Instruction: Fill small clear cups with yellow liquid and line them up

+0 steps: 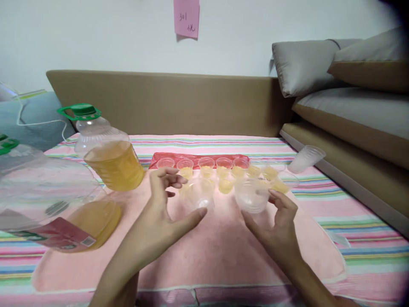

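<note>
My left hand (169, 209) is curved around a clear plastic cup (197, 196). Its thumb lies across the cup's near side, and its bent fingers are at the left rim. The cup looks slightly blurred, with no juice visible in it. In my right hand (277, 226) is a short stack of clear plastic cups (252, 197), pinched between thumb and fingers. Behind both hands stand several small clear cups (225, 184) with yellow juice, in rows on the pink mat (220, 251). Part of these rows is hidden by my hands and the held cups.
Two large green-capped bottles of yellow juice are at left, one upright (115, 166), one nearer (99, 226). A red plastic bag (200, 155) lies behind the cups. A tilted cup stack (306, 158) lies at right. Grey cushions (358, 106) rise beyond the striped cloth (377, 213).
</note>
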`<act>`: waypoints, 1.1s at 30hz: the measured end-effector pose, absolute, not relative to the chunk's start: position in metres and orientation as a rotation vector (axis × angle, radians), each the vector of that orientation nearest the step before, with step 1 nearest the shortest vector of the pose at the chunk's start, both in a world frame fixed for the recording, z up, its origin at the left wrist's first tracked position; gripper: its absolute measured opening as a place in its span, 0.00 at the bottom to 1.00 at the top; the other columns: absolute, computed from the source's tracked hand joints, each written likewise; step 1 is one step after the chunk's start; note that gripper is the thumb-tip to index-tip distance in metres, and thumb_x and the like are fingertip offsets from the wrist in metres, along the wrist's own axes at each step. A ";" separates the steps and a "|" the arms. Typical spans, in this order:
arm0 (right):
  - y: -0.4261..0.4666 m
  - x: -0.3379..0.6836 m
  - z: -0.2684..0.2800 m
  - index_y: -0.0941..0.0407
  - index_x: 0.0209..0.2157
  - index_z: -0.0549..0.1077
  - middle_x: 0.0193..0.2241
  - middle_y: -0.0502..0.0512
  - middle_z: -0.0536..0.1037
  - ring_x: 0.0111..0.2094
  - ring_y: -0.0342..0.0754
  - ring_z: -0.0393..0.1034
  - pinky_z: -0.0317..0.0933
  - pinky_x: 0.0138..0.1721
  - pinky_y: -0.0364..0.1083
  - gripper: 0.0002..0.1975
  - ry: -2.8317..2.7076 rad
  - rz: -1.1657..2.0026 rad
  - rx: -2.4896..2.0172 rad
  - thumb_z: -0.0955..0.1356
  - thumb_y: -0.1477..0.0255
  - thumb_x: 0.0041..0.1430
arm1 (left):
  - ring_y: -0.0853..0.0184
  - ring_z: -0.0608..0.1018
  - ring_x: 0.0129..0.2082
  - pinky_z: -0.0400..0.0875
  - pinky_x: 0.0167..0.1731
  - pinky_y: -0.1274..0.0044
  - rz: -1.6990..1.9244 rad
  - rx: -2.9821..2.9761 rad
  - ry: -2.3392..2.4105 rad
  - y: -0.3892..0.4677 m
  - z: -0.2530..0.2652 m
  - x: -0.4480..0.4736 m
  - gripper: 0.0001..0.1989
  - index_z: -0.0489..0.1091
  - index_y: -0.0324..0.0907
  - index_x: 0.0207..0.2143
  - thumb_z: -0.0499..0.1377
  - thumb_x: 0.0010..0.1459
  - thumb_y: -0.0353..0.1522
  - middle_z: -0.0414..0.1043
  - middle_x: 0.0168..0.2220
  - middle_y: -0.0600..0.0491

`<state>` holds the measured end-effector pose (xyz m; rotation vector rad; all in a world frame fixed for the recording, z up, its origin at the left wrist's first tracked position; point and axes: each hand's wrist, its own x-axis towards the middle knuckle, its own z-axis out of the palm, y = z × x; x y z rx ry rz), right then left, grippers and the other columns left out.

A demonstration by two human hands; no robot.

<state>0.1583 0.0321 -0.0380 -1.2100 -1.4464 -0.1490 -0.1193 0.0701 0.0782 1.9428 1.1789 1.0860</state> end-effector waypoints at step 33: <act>0.037 0.210 -0.027 0.52 0.66 0.56 0.62 0.64 0.56 0.56 0.61 0.65 0.63 0.55 0.59 0.47 -1.257 -0.137 -1.177 0.82 0.63 0.53 | 0.54 0.65 0.62 0.63 0.63 0.57 0.542 1.926 1.158 0.083 0.037 -0.085 0.41 0.50 0.55 0.62 0.70 0.52 0.37 0.60 0.59 0.49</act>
